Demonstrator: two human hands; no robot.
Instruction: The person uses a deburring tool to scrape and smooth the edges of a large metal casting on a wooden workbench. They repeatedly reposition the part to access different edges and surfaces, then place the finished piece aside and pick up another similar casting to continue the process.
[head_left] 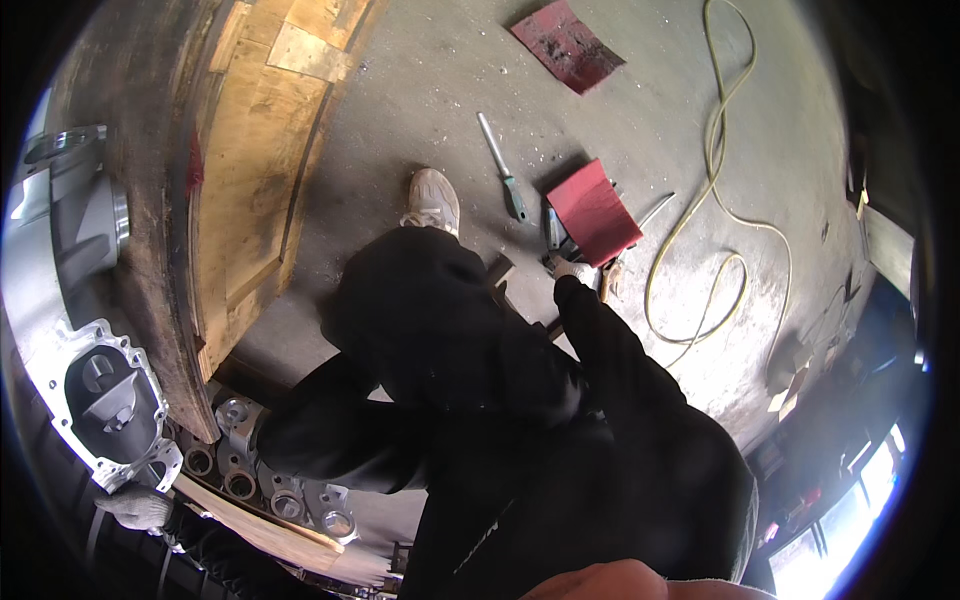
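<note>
My right hand point(574, 271), in a light glove, reaches low to the floor at the near edge of a red sheet point(594, 212). Its fingers are among dark tools partly covered by the sheet, so I cannot see what they grip. A brown-handled tool point(611, 282) lies just right of the hand. Beyond the sheet is a long metal tool with a green and black handle point(514, 198). My left arm is bent beside my raised knee, its hand hidden. At the lower left, another person's grey-gloved hand point(137, 508) is at the edge of a large metal housing point(110, 400).
A wooden crate wall point(262, 130) stands on the left. Several metal castings point(240, 484) sit in a wooden box near my elbow. A yellowish hose point(712, 165) loops over the floor at the right. Farther off lies a second red sheet point(568, 45) with black grime.
</note>
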